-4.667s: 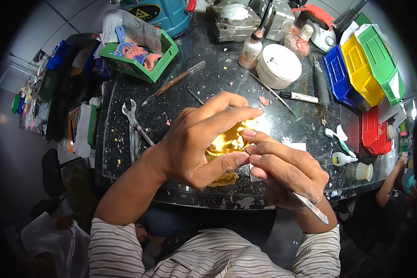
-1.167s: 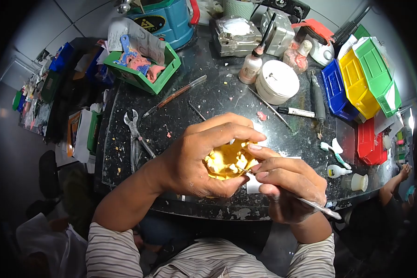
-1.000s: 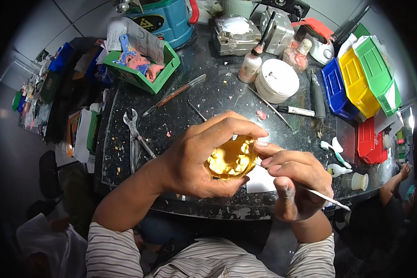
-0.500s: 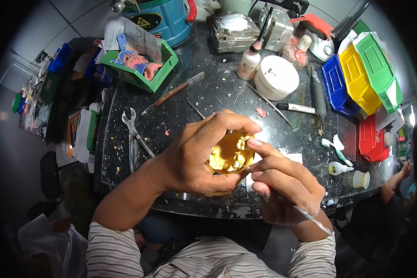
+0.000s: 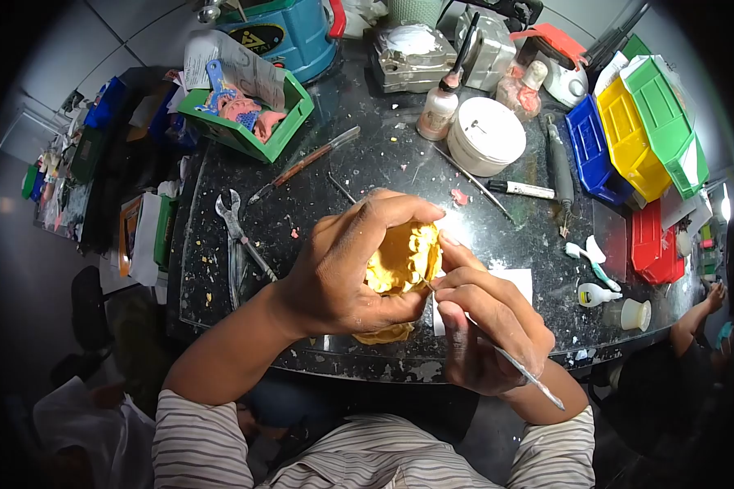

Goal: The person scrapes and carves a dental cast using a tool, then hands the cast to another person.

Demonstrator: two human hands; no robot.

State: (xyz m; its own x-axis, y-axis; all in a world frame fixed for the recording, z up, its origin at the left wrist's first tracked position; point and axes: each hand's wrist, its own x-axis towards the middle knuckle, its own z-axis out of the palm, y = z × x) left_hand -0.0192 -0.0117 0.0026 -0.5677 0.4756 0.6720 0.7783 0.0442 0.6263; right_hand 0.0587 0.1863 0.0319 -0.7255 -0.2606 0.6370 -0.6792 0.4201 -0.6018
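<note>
My left hand (image 5: 334, 273) is wrapped round a yellow dental cast (image 5: 395, 254), thumb below and fingers over the top, its row of teeth turned up towards me. A slim metal carving tool (image 5: 532, 378) sits pinched in my right hand (image 5: 497, 330). Its fine tip meets the cast's lower right edge, and its flattened back end sticks out past my palm. Fingertips of the right hand rest against the cast's right side. Below my left thumb shows another yellow piece (image 5: 386, 333); whether it joins the cast I cannot tell. White paper (image 5: 510, 284) lies under the right hand.
Around my hands on the black bench lie a wrench (image 5: 238, 226), a brown-handled tool (image 5: 306, 163), a marker (image 5: 520, 190) and a toothbrush (image 5: 595, 265). Behind stand a white tub (image 5: 487, 137), a bottle (image 5: 438, 114) and a green bin (image 5: 288, 122). Coloured bins (image 5: 628, 134) line the right.
The cast has tilted in my left hand, so its teeth show more from the side. My right hand and the tool have shifted slightly left. More of the yellow piece below shows.
</note>
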